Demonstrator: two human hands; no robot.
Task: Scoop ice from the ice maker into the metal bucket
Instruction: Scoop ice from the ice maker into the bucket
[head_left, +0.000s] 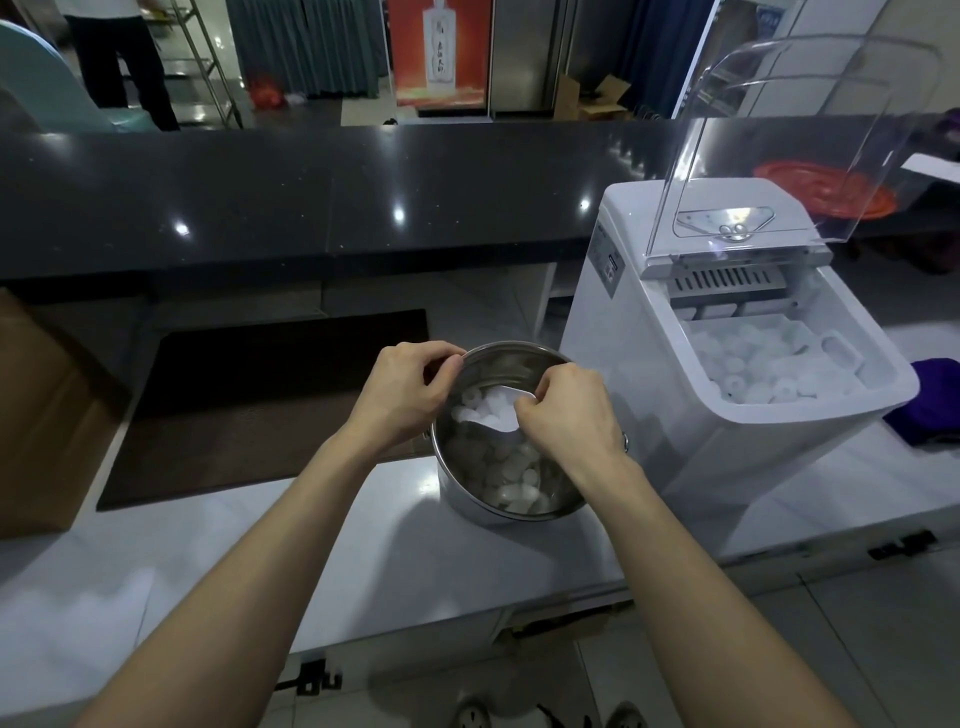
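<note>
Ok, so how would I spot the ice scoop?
Find the big white ice maker with its clear lid up. Just left of it stands a round shiny metal bucket. The smooth white plastic scoop sits inside among lumpy ice, the only thing the right hand grips.

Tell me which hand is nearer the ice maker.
Right. The right hand holds the scoop over the metal bucket, on the side next to the ice maker. The left hand grips the bucket's rim on the side away from it.

Bare left hand (402, 395), bare right hand (569, 415), bare forearms (291, 545), pale grey shoes (471, 716)
</note>
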